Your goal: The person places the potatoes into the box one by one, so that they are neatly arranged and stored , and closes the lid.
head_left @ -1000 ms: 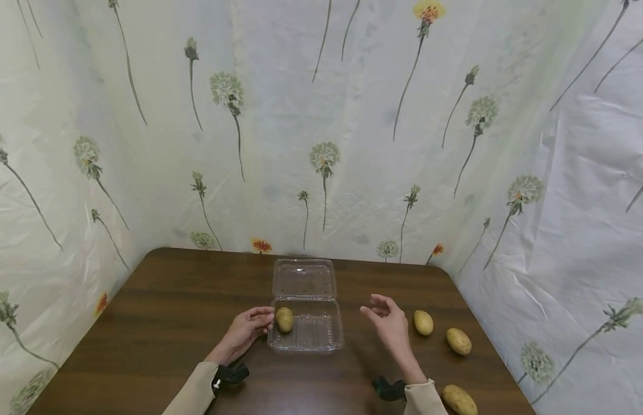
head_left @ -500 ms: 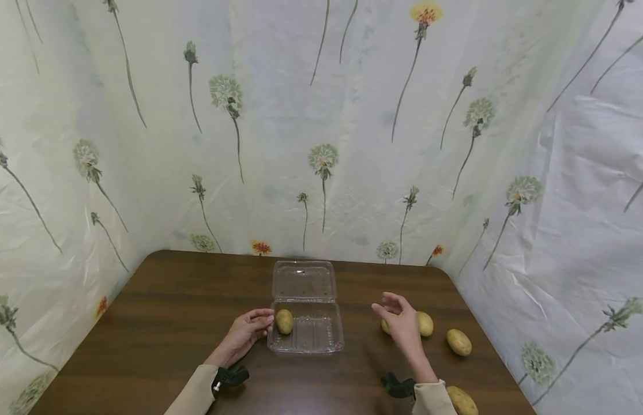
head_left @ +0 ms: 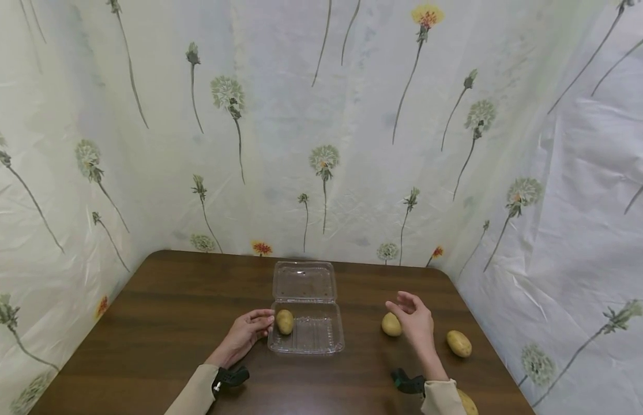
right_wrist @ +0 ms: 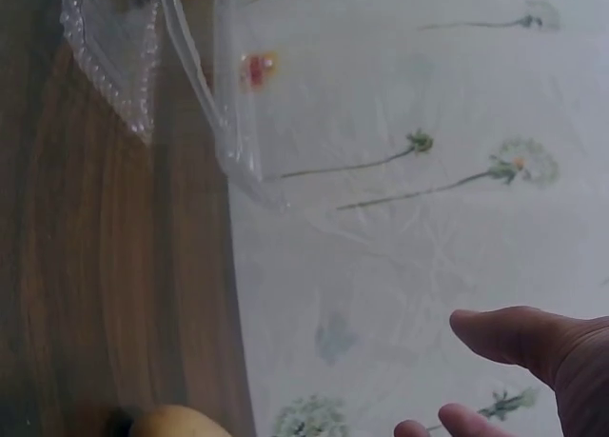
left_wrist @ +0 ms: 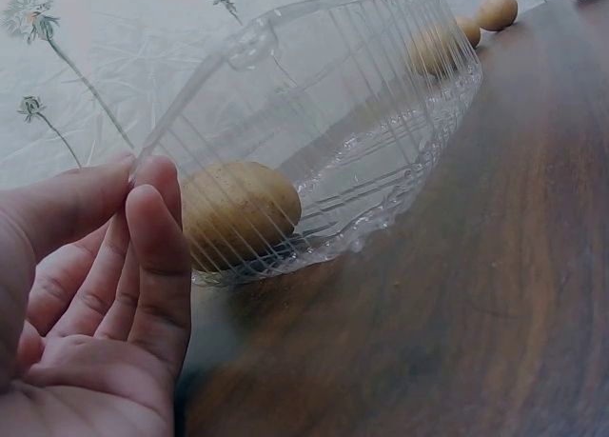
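Note:
A clear plastic clamshell container (head_left: 313, 328) stands on the table with its lid (head_left: 304, 281) raised at the back. One potato (head_left: 285, 322) lies inside at the left end. My left hand (head_left: 245, 334) pinches the container's left rim between thumb and fingers; the left wrist view shows the potato (left_wrist: 243, 213) right behind the ribbed wall. My right hand (head_left: 416, 324) is raised over the table right of the container, fingers loosely bent with nothing in them. Just left of it sits another potato (head_left: 391, 325); a further one is mostly hidden behind the hand.
Farther right lies a potato (head_left: 458, 343), and one more potato (head_left: 467, 402) shows partly behind the right sleeve near the front. The brown wooden table (head_left: 196, 288) ends at a flower-printed curtain (head_left: 279, 173) behind and at the sides.
My right hand has moved to the right, away from the container, uncovering one potato and covering another. The left hand stays on the container's rim.

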`<state>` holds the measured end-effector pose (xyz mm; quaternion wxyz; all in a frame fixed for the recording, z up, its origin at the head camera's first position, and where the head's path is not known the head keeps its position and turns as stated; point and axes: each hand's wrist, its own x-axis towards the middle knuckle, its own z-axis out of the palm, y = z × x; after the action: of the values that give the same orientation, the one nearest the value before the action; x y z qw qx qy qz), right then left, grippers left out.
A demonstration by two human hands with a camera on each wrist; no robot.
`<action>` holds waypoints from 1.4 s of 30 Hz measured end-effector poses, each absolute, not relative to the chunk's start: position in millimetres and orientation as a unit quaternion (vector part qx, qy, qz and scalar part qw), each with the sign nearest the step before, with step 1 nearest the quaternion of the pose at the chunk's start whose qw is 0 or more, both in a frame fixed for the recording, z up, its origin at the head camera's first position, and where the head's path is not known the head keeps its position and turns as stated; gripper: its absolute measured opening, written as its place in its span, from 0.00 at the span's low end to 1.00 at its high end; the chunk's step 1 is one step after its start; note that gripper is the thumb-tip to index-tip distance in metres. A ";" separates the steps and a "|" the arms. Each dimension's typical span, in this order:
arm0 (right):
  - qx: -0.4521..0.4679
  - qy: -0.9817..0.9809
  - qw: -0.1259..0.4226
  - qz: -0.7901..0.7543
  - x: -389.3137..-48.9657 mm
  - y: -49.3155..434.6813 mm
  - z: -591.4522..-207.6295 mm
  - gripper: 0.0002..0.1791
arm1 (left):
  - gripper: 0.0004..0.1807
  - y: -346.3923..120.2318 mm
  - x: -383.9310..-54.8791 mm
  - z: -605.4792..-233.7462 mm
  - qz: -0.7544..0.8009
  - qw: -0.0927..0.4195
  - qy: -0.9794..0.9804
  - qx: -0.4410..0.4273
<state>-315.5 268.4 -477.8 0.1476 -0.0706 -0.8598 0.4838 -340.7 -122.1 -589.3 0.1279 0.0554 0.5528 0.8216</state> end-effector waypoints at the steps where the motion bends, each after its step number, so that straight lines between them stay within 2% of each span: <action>1: -0.072 -0.861 0.146 0.482 -315.4 270.0 -478.3 0.32 | 0.18 -122.1 -340.7 -589.5 0.822 0.128 0.553 0.055; 16: -0.106 -0.872 0.124 0.462 -326.2 285.7 -501.6 0.37 | 0.19 -122.2 -340.1 -589.5 0.818 0.125 0.559 0.049; 27: -0.109 -0.878 0.129 0.447 -335.7 292.3 -523.4 0.29 | 0.23 -122.8 -340.0 -588.2 0.816 0.131 0.561 0.046; 42: -0.121 -0.884 0.084 0.444 -336.7 292.5 -535.7 0.29 | 0.24 -124.6 -338.6 -585.2 0.819 0.142 0.553 0.052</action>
<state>-336.7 292.5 -535.7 0.0836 -0.1213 -0.8840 0.4436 -338.6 -124.6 -585.2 0.1425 0.0520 0.5533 0.8190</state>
